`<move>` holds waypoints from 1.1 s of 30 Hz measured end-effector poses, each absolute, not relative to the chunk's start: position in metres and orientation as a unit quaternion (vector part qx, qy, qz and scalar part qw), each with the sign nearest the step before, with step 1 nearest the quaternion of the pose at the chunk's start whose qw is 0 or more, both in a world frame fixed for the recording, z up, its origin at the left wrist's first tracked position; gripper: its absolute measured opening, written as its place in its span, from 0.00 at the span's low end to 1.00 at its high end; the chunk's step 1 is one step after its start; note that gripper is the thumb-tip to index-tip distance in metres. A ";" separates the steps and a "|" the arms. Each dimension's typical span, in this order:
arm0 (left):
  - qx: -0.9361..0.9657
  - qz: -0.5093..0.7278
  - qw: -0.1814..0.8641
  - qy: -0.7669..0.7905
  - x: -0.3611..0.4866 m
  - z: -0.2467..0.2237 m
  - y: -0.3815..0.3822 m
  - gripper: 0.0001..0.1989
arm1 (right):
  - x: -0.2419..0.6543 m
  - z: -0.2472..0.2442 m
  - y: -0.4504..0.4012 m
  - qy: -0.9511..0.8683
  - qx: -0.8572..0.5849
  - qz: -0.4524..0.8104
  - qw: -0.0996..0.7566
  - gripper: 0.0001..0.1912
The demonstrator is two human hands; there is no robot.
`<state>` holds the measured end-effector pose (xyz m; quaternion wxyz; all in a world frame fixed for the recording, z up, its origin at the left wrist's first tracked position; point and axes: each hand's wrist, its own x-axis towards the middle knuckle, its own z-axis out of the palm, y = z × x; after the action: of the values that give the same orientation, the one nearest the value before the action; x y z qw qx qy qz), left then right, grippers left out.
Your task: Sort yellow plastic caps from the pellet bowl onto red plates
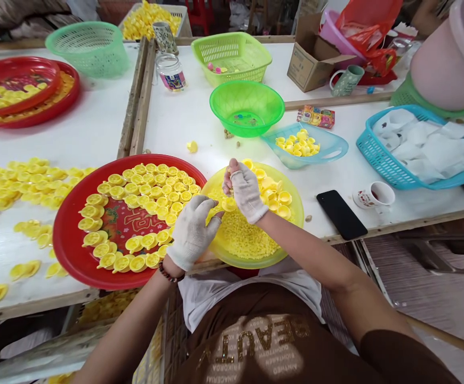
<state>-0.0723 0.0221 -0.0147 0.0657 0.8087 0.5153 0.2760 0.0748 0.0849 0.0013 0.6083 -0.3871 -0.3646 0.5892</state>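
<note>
My left hand (194, 230), in a white glove with bare fingertips, pinches a small yellow plastic cup-shaped piece (229, 204) between thumb and forefinger. Just above it, my similarly gloved right hand (243, 190) is closed with fingertips together; what they hold, if anything, is hidden. Both hands are over the left side of a yellow bowl (292, 234), which contains tiny yellow beads (248, 237) and more cup-shaped pieces (272, 192). To the left, a round red tray (72, 256) bears rows of yellow pieces (136, 186), with its patterned middle showing.
Loose yellow pieces (28, 184) lie on the white table (96, 138) at left. Beyond the bowl stand a green bowl (248, 106) and a light-blue scoop-like basket (332, 146). A phone (341, 214), a cup of dark liquid (375, 196) and a blue basket (416, 181) are at right.
</note>
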 end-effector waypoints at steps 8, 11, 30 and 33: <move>0.833 0.182 0.045 0.521 -0.054 -0.008 0.040 0.13 | 0.095 0.004 0.079 -0.326 -0.394 0.610 0.605 0.21; 0.851 0.123 0.020 0.510 -0.044 -0.007 0.049 0.12 | 0.118 0.011 0.055 -0.354 -0.409 0.618 0.571 0.21; 0.756 0.351 0.140 0.534 -0.093 0.006 0.017 0.11 | 0.148 -0.007 -0.022 -0.896 -0.423 0.099 -0.092 0.10; 0.694 0.302 0.046 0.652 -0.147 0.009 0.020 0.12 | 0.152 -0.009 -0.022 -0.901 -0.417 0.093 -0.068 0.10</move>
<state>-0.1471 0.0204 0.0095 0.0458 0.6942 0.6516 0.3025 0.1523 -0.0219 -0.0089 -0.0679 -0.4174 -0.9014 0.0931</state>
